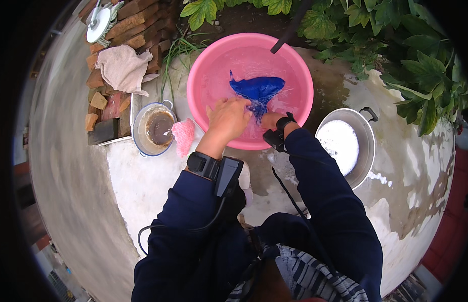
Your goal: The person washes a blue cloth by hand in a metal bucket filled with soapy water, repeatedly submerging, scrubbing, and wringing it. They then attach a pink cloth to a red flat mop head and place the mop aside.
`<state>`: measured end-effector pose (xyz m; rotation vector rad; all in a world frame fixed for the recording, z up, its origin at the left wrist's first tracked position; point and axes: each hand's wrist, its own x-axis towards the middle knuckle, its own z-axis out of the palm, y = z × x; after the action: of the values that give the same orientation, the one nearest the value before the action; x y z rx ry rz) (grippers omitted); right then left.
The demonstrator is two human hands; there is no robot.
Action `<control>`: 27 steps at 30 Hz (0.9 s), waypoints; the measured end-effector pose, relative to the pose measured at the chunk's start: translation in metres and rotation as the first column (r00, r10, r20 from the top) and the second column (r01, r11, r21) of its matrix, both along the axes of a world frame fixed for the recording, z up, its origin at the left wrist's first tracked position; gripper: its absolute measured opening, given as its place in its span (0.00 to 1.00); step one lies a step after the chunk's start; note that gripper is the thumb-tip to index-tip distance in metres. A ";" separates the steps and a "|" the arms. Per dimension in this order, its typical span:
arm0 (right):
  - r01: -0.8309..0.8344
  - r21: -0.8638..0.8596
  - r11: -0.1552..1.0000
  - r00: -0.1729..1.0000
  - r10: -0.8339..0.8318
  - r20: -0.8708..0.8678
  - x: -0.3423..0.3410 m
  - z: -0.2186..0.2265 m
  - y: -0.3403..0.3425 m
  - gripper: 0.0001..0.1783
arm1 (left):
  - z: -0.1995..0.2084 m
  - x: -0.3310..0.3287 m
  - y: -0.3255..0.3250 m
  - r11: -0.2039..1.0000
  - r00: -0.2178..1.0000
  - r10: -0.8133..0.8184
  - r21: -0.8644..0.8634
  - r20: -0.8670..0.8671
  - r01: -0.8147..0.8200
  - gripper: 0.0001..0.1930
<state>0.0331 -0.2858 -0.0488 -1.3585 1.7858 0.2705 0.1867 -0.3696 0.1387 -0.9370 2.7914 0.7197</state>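
Note:
A pink basin point(192, 83) of water stands on the ground in front of me. In it lies a wet blue cloth point(258, 88), spread wide at its far end and bunched narrow toward me. My left hand point(230, 118) is over the basin with its back up and its fingers curled at the left side of the bunched part. At the near right of that bunch, low by the water, my right hand point(270, 121) is closed on the cloth. Its fingertips are partly hidden. Both wrists wear black straps with small devices.
Left of the basin stand an enamel pot point(137, 128) with brown residue and a pink mesh scrubber point(183, 137). A metal pot point(367, 151) of white suds stands at right. Stacked bricks point(136, 22) hold a beige rag point(124, 68). A dark pole point(289, 35) overhangs the basin; leafy plants point(422, 65) grow behind.

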 end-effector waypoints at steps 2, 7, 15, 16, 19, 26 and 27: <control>0.120 -0.075 0.990 0.986 -0.110 0.123 -0.013 0.041 0.000 0.19 | -0.004 -0.006 0.000 0.993 0.996 -0.016 0.114 0.086 0.006 0.16; 0.059 -0.439 0.896 0.995 -0.019 0.095 -0.042 0.136 -0.017 0.21 | -0.047 -0.014 -0.005 0.980 0.992 -0.081 0.188 0.095 0.062 0.28; 0.375 -0.663 0.648 0.920 -0.172 0.351 -0.004 0.260 -0.005 0.22 | -0.091 -0.032 -0.007 0.868 0.876 0.335 0.474 -0.346 -0.145 0.33; 0.424 -0.681 0.597 0.896 -0.167 0.412 0.002 0.269 0.000 0.22 | -0.095 -0.032 -0.011 0.821 0.846 0.418 0.536 -0.331 -0.196 0.28; 0.777 -0.454 0.436 0.598 -0.285 0.749 -0.010 0.258 0.020 0.21 | -0.091 -0.042 -0.015 0.658 0.701 0.630 0.710 -0.334 -0.253 0.15; 0.919 0.389 0.064 -0.314 -0.478 0.820 0.005 0.144 0.024 0.38 | -0.009 -0.053 0.022 0.264 0.488 0.844 0.964 -0.221 -0.019 0.23; 0.879 0.460 0.124 -0.395 -0.351 0.849 0.009 0.140 0.021 0.38 | 0.026 -0.048 0.033 0.189 0.586 0.800 0.981 -0.128 -0.044 0.23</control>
<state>0.0424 -0.2644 0.0909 0.0246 1.1297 -1.6160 0.1382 -0.3369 0.1647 -1.3554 1.5198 2.8308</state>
